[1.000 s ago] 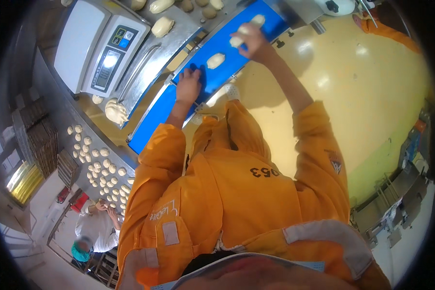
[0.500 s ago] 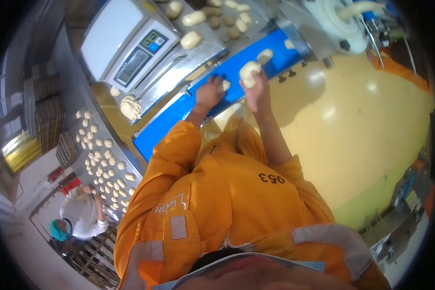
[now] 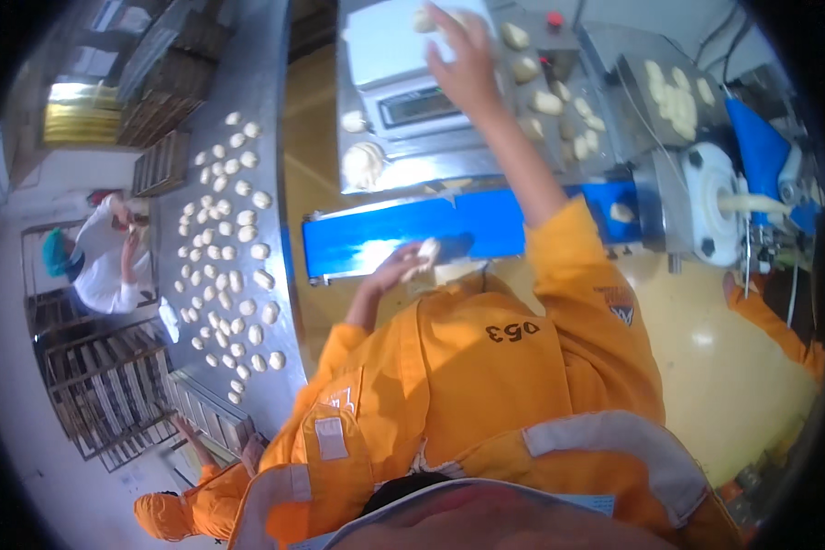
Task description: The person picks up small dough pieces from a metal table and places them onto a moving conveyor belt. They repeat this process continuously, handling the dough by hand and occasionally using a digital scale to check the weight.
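Observation:
My right hand [image 3: 467, 69] reaches over the white weighing scale [image 3: 408, 69], fingers stretched and thumb apart. Beside its fingertips is a pale dough piece [image 3: 423, 19] on the scale's top; the fingers partly cover the dough there. In my left hand [image 3: 396, 269], near the front edge of the blue conveyor belt [image 3: 348, 240], a small scrap of dough [image 3: 427, 251] is held between the fingers. Another dough piece [image 3: 621, 213] lies at the belt's right end. A larger dough lump [image 3: 364, 165] sits in front of the scale, on the metal bench.
Several dough pieces cover the long steel table [image 3: 270, 165] on the left, where a person in white [image 3: 105, 252] works. Another person in orange [image 3: 211, 504] is at lower left. More dough [image 3: 548, 103] lies right of the scale, near a white machine [image 3: 713, 202].
My right hand has left the belt with its dough lump and moved up to the scale. My left hand has drawn back to the belt's near edge. The view has turned.

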The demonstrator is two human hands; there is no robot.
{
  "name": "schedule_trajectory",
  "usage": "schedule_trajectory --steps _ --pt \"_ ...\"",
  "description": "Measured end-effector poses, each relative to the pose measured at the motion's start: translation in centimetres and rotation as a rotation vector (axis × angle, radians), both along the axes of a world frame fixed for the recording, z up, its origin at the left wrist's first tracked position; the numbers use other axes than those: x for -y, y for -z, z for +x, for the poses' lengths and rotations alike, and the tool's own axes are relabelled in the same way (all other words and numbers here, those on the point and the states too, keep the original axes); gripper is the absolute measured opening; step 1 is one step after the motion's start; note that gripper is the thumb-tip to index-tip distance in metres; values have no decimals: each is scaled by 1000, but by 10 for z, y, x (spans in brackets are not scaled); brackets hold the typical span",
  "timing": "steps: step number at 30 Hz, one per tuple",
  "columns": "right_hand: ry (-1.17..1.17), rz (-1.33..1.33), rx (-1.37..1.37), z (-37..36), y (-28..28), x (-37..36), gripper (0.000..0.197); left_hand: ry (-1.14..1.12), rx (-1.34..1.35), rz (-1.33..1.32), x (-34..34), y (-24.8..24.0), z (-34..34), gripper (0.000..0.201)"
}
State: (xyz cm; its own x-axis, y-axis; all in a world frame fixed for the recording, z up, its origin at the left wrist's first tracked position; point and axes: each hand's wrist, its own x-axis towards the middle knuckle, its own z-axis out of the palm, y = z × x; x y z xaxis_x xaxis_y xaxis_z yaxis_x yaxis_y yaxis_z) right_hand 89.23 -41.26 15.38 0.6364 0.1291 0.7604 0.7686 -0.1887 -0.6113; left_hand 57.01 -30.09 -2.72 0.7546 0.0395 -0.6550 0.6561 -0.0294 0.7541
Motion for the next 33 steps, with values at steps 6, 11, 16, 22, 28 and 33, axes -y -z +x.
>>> schedule_trajectory --steps 6,11,16,22,28,33 --pt "-241 -38 -486 -137 104 46 32 -1016 50 -726 -12 29 -166 40" --pt "-979 100 -1623 -195 121 67 29 -1291 18 -798 -20 56 -225 27" --pt "-891 -58 -869 -101 42 53 33 -1226 55 -613 -40 41 -204 30" --pt "89 -631 -75 72 -30 -1 55 -1123 169 -429 -67 4 -190 36" --pt "-41 -907 5 104 24 -60 44 -1328 360 114 -119 -21 -261 45" --pt "-302 -242 -938 61 -13 -95 30 -1664 331 435 -138 -52 -403 46"
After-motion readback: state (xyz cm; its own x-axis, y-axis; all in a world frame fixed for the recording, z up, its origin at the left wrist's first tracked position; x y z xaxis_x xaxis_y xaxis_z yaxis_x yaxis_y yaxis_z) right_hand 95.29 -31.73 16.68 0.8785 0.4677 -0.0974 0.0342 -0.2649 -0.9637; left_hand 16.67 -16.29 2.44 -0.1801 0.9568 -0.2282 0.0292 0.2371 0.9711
